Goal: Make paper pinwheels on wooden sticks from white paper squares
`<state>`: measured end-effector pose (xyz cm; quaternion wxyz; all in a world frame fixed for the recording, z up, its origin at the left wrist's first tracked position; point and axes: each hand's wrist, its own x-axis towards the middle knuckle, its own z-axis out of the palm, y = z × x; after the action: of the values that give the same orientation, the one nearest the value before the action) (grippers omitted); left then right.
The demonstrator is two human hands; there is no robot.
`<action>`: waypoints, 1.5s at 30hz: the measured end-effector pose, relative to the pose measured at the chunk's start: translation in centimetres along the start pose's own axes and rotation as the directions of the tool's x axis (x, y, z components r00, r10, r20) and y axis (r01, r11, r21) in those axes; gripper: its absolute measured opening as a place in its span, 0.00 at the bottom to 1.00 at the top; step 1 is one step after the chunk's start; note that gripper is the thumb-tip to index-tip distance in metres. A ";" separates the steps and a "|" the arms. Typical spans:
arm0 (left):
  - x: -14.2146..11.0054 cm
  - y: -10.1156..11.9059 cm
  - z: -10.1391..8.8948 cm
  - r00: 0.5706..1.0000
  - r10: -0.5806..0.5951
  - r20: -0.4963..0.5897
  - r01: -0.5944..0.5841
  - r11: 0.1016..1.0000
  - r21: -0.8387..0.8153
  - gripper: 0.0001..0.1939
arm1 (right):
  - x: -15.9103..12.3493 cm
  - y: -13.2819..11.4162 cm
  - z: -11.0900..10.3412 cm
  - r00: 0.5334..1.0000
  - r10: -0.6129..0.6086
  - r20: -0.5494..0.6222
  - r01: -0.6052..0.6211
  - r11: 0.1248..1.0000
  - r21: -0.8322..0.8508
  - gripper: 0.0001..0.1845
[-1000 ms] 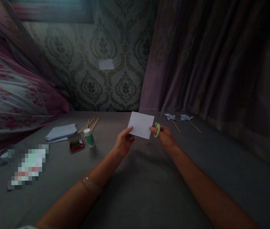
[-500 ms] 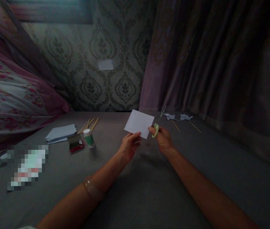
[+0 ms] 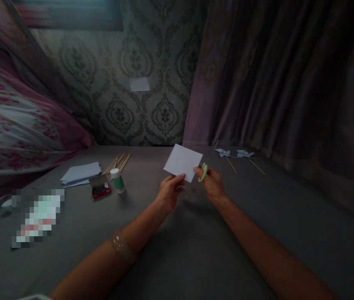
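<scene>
A square sheet of white paper (image 3: 183, 161) is pinched at its lower edge by my left hand (image 3: 170, 189), thumb on top. My right hand (image 3: 213, 182) grips scissors (image 3: 203, 171) by their pale green handles, and the thin blades point up and away, beside the sheet's right corner. The right thumb lies close to that corner; whether it touches the paper I cannot tell. Both hands are held above the grey surface in the middle of the view.
At left are a stack of white paper (image 3: 81, 173), thin wooden sticks (image 3: 123, 161), a small red box (image 3: 100, 189) with its lid up, and a white-and-green bottle (image 3: 118, 181). Two paper pinwheels (image 3: 245, 154) on sticks lie at right. A blurred-out packet (image 3: 39, 216) sits at far left.
Almost nothing differs. The whole view has shifted very slightly, while both hands keep their hold on the paper and the scissors.
</scene>
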<state>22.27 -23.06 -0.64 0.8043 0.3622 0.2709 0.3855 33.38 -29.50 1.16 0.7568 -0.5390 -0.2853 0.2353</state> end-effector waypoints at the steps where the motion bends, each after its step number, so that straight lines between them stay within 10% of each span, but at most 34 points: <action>1: 0.1 0.1 -0.1 1.000 0.008 -0.007 -0.008 1.000 0.001 0.17 | 0.0 0.0 0.0 1.000 -0.008 0.010 0.008 1.000 -0.015 0.20; 7: 1.1 2.1 -0.7 0.991 0.112 -0.075 -0.113 0.994 -0.004 0.18 | -0.1 0.6 -0.6 0.972 0.054 0.228 0.028 0.939 -0.342 0.25; 21: 1.0 3.9 -0.6 0.973 0.178 -0.149 -0.181 0.983 -0.007 0.17 | -1.7 0.5 -0.3 0.655 0.237 0.717 0.268 0.815 -0.514 0.35; 45: 0.5 3.3 -0.2 0.980 0.178 -0.084 -0.180 0.984 -0.013 0.14 | -1.7 0.2 -0.1 0.711 0.198 0.675 0.265 0.814 -0.517 0.33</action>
<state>21.00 -21.10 1.81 0.7583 0.3604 0.2662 0.4736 32.17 -30.63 0.69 0.3930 -0.6064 -0.6184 0.3089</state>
